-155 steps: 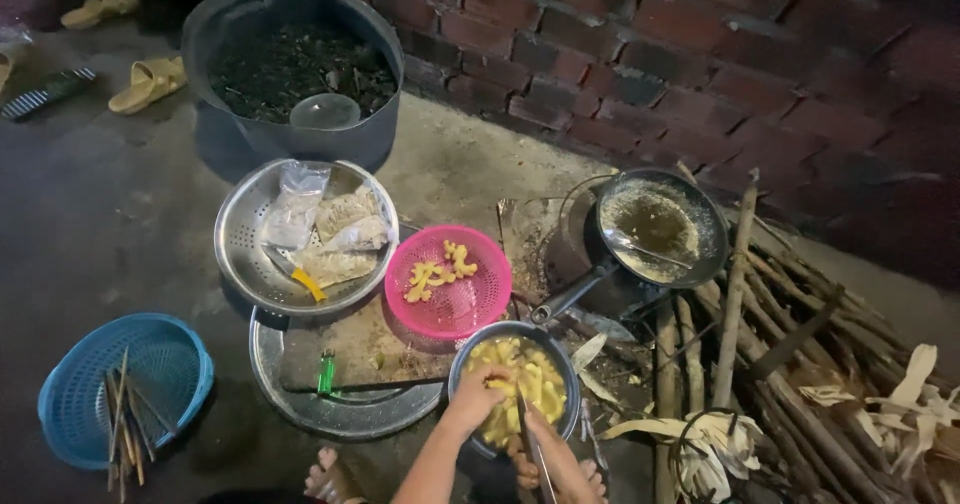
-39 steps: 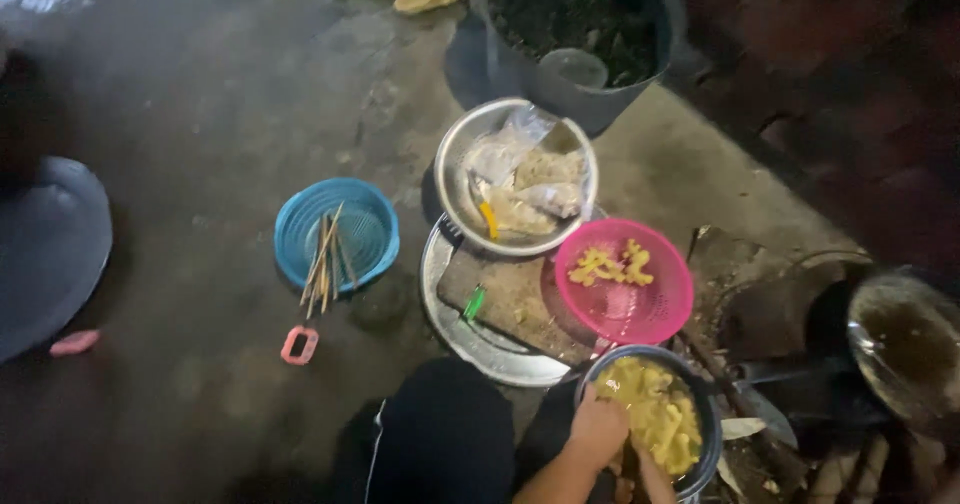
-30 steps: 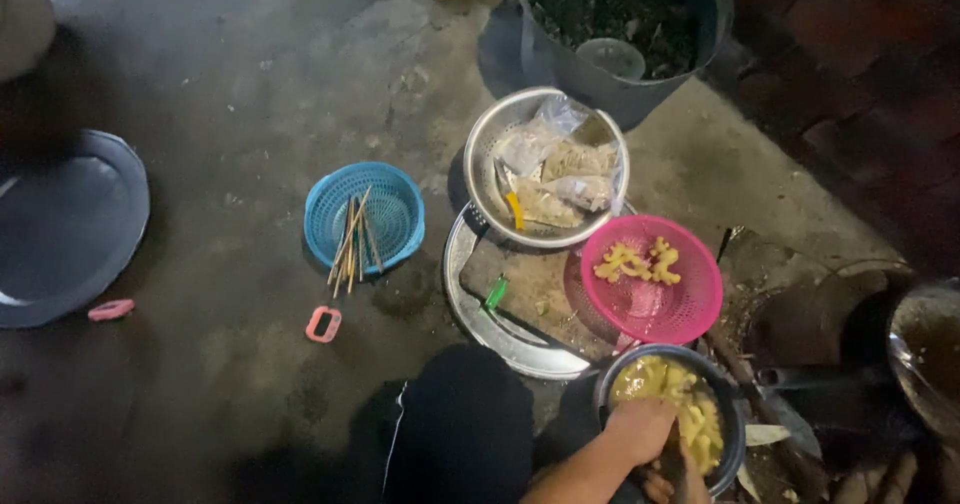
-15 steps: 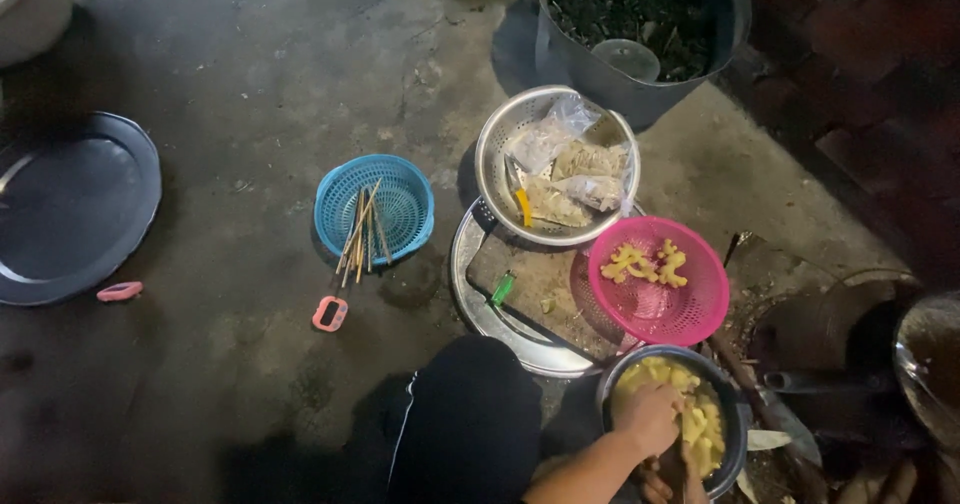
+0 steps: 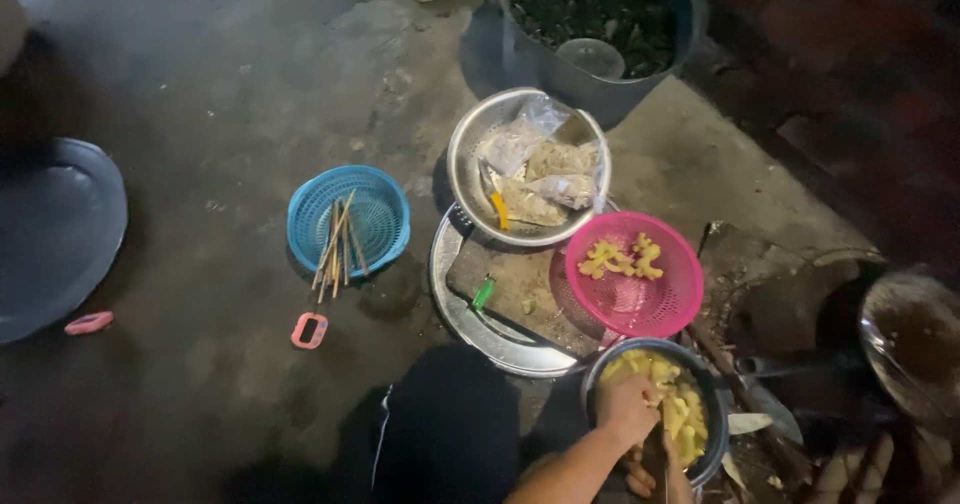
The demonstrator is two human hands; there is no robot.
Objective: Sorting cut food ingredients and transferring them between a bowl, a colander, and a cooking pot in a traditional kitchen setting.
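A dark bowl (image 5: 712, 404) of yellow food pieces (image 5: 685, 416) sits at the bottom right. My left hand (image 5: 625, 409) rests with curled fingers on its near-left rim, over the food. Just below, at the frame's edge, my right hand (image 5: 645, 479) is only partly visible and seems to grip a thin stick (image 5: 663, 446) that points into the bowl. Behind the bowl stands a pink mesh basket (image 5: 650, 309) with a few yellow pieces.
A round metal tray (image 5: 450, 294) holds a wooden board (image 5: 520, 284) and a metal colander (image 5: 470, 179) of bagged food. A blue basket (image 5: 375, 219) with sticks lies to the left. A big dark tub (image 5: 560, 64) stands behind, a pan (image 5: 905, 334) sits right, and a dark basin (image 5: 60, 234) lies far left.
My view has swung left off the pan and firewood and now takes in the blue basket and the dark basin. My left hand stays at the bowl.
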